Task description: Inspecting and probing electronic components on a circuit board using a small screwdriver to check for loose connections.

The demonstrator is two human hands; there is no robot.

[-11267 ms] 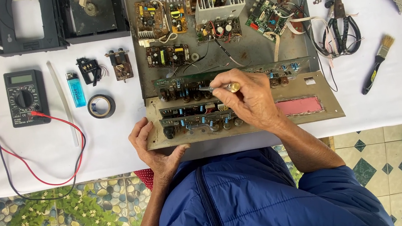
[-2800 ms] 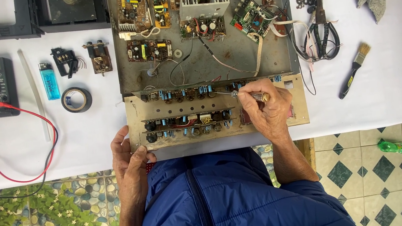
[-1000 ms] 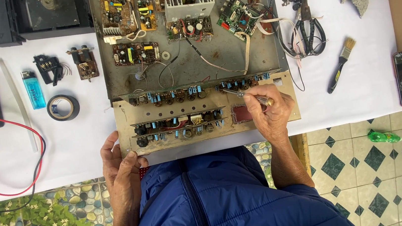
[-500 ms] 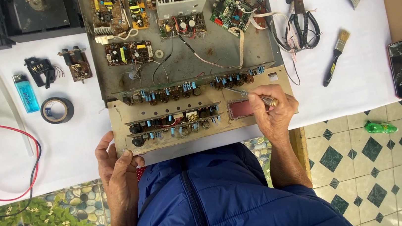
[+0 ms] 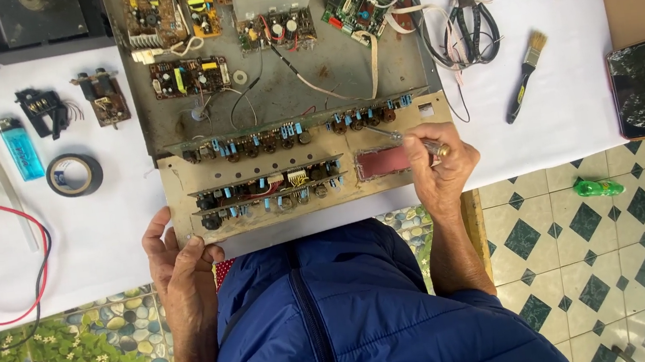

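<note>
While the left hand (image 5: 183, 263) grips the near left corner of the front panel (image 5: 306, 179), thumb on top and fingers curled under its edge, the right hand (image 5: 441, 168) pinches a thin screwdriver (image 5: 406, 139) whose tip points at the upper row of small components. That panel (tan, dusty, with a reddish window near the right hand) lies flat at the front of an opened grey chassis (image 5: 327, 77) full of circuit boards, at the near edge of the white worktop (image 5: 97, 236). Left of it lie a roll of black tape (image 5: 74, 174), a blue lighter (image 5: 19, 147) and a red lead (image 5: 17, 237). To the right lie pliers (image 5: 473, 21), a small brush (image 5: 525, 76) and a dark phone (image 5: 642, 87).
</note>
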